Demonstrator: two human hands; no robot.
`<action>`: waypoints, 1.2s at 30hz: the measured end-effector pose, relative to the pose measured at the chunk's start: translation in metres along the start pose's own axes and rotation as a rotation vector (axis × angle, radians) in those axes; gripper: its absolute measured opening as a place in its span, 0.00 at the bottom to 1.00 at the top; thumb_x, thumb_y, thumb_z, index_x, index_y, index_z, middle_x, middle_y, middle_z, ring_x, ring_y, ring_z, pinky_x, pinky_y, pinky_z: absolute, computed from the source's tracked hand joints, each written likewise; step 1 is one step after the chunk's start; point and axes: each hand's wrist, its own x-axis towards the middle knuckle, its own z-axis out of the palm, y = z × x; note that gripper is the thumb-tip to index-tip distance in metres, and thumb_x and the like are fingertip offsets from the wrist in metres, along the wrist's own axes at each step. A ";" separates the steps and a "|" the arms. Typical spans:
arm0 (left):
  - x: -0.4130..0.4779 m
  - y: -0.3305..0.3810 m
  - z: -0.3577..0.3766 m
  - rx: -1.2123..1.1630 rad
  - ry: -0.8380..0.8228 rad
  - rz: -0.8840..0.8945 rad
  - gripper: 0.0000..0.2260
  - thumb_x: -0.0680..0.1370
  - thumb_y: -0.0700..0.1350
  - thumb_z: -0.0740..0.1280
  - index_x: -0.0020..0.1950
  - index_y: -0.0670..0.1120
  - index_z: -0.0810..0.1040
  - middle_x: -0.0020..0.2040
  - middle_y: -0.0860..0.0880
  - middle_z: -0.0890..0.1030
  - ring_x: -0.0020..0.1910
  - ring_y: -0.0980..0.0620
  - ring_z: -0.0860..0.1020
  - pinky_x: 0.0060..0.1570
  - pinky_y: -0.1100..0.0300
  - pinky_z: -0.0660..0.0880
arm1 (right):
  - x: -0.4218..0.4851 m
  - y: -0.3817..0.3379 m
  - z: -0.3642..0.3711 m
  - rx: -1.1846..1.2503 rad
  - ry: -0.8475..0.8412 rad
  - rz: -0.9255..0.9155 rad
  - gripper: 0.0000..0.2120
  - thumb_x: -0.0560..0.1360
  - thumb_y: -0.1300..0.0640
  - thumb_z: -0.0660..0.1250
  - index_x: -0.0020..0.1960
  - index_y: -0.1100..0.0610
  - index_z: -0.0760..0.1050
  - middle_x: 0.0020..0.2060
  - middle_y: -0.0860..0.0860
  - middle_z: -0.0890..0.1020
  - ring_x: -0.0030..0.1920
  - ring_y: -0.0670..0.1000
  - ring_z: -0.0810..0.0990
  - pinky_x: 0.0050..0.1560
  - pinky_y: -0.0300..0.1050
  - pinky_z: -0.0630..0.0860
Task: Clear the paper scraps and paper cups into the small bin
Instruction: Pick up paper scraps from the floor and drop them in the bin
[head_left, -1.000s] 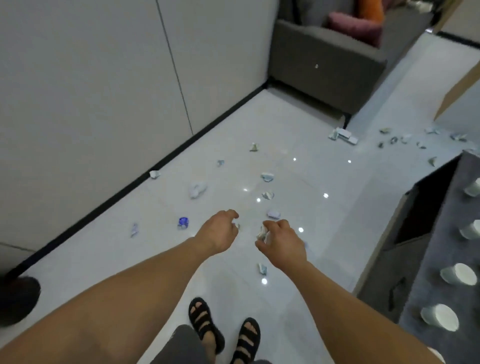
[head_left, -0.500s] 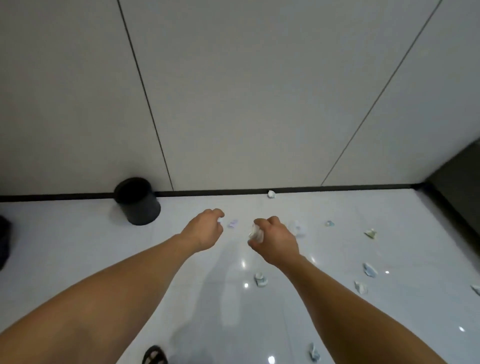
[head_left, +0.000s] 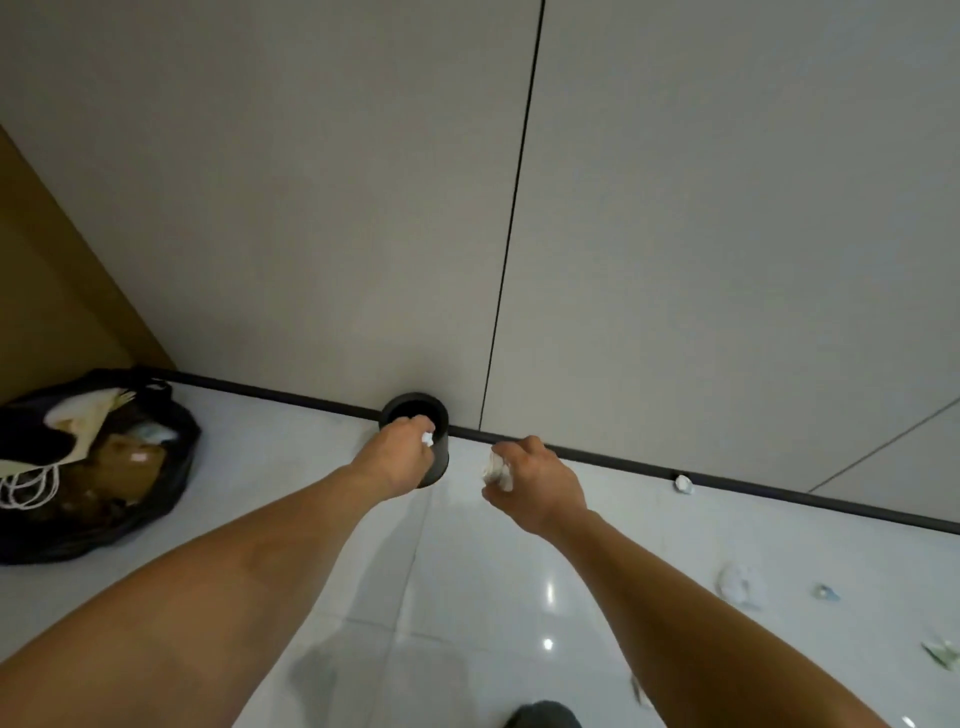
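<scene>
Hovering over the bin at our 12 o'clock, tight against the wall: the left hand is above its mouth, fingers curled round a small white scrap. The right hand is at 2 o'clock off the bin, clear of the rim, clenched on a bigger wad of paper. Neither has let go.

Risks we see:
- The bin mouth is narrow, barely wider than the fist. The scrap is light, so a sideways flick or a high drop could clip the rim and land it on the floor.
- The left scrap sits near the 3 o'clock edge of the mouth rather than over centre, we think; the hand hides most of the opening.
- The right hand is beside the bin, not over it. Opening there puts the wad on the tiles.
- Both fists won't fit over the mouth together. Crowding in could knock the bin over.
- A loosened grip in transit could shed bits of the wad.
- The open black bag at 9 o'clock is the wrong target.

More loose scraps lie at 3 to 4 o'clock, and one piece is by the skirting at 2 o'clock. No cups in view.
</scene>
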 end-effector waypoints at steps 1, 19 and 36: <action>0.014 -0.004 -0.005 -0.007 0.004 -0.004 0.18 0.80 0.42 0.59 0.70 0.46 0.69 0.67 0.42 0.72 0.62 0.43 0.73 0.60 0.54 0.71 | 0.016 -0.002 -0.001 -0.010 0.002 -0.009 0.26 0.73 0.42 0.68 0.69 0.46 0.68 0.61 0.51 0.73 0.58 0.55 0.75 0.53 0.47 0.75; 0.284 -0.056 -0.077 -0.026 -0.011 -0.126 0.15 0.79 0.39 0.60 0.65 0.41 0.73 0.62 0.40 0.76 0.60 0.42 0.74 0.60 0.52 0.71 | 0.340 -0.010 0.011 -0.015 -0.192 -0.062 0.26 0.75 0.44 0.67 0.70 0.48 0.67 0.62 0.53 0.71 0.59 0.57 0.74 0.56 0.51 0.76; 0.557 -0.244 0.136 -0.004 -0.439 -0.082 0.14 0.80 0.43 0.60 0.65 0.47 0.72 0.59 0.43 0.78 0.55 0.46 0.77 0.51 0.56 0.74 | 0.543 0.063 0.305 0.185 -0.309 0.433 0.25 0.74 0.41 0.66 0.67 0.47 0.66 0.61 0.51 0.72 0.58 0.53 0.75 0.54 0.47 0.77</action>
